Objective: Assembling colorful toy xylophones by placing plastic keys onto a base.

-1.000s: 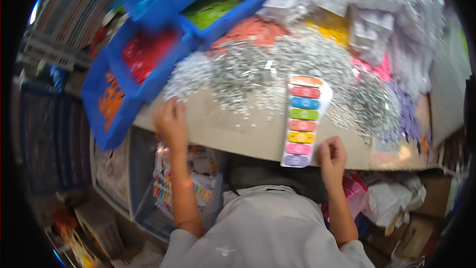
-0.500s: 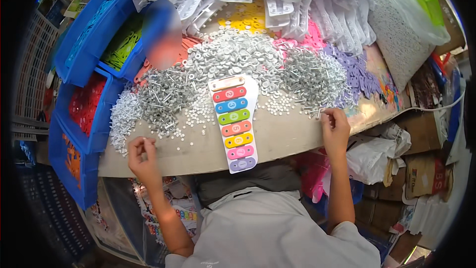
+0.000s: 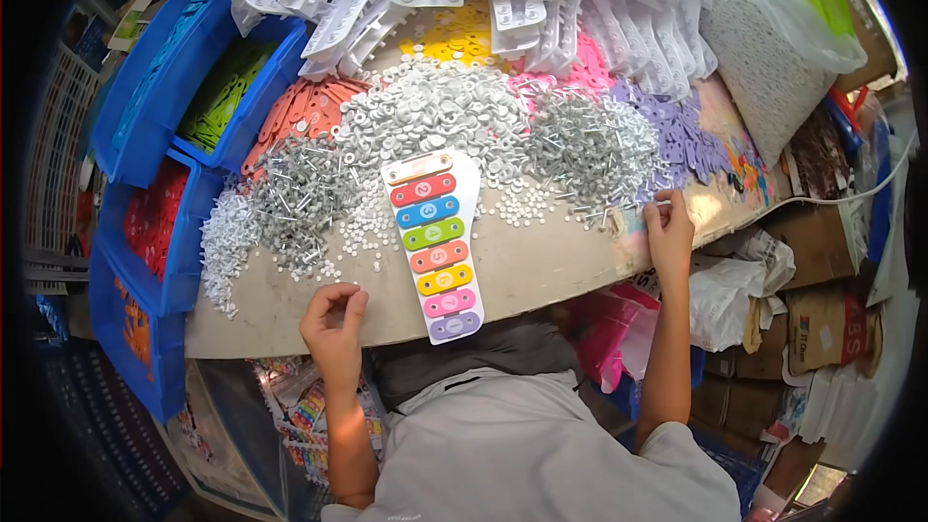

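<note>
A toy xylophone [image 3: 468, 195] with a white base and a row of coloured bars lies near the table's front edge, between my hands. To its left, my left hand [image 3: 333, 324] hovers over the edge with thumb and forefinger pinched; whatever it may hold is too small to make out. My right hand [image 3: 669, 237], also pinched, is at the right beside the small metal pins [image 3: 592, 150], its fingertip contents unclear. White ring-shaped washers [image 3: 430, 106] are heaped beyond the xylophone. Another heap of metal pins [image 3: 304, 188] and small white pieces [image 3: 229, 237] lie at the left.
Blue bins [image 3: 184, 275] with coloured bars line the left side. White plastic bases [image 3: 619, 24] are stacked at the back. Yellow [image 3: 454, 29], pink [image 3: 588, 68], purple [image 3: 681, 130] and coral bars [image 3: 300, 116] surround the heaps. A bulging clear bag [image 3: 764, 58] stands at the right rear.
My left hand has moved right and toward me, nearer the xylophone. My right hand has shifted slightly right and up. The blurred blue and coral patch at the back left is gone.
</note>
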### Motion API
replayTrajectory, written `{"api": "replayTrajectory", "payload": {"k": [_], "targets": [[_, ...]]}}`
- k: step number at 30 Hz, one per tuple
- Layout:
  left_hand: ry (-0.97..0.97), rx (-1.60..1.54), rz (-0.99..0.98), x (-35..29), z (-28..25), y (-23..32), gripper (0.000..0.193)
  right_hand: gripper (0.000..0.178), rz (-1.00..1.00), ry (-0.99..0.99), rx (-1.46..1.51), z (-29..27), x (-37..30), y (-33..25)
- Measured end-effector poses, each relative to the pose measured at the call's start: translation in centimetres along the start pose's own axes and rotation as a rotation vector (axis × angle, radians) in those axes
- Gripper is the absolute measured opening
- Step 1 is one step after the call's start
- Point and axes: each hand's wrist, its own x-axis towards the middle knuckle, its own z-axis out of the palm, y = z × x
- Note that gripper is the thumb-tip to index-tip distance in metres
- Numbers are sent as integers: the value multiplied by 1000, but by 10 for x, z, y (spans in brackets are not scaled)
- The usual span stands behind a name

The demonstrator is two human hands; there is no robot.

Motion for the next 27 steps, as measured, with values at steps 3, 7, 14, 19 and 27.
{"api": "replayTrajectory", "payload": {"k": [3,7,14,19,27], "targets": [[-27,-46,-19,2,3,3,9,9,-25,-38,-89,4,4,2],[-21,-47,-34,5,0,4,10,8,-209,21,-252,10,1,5],[-76,-143,-98,20,4,15,12,6,-155,108,-7,10,-13,-23],[-222,-305,-141,69,20,27,15,5,-97,-392,696,41,-26,-119],[-468,-242,-106,137,52,25,19,8,-92,-742,803,131,6,-172]]}}
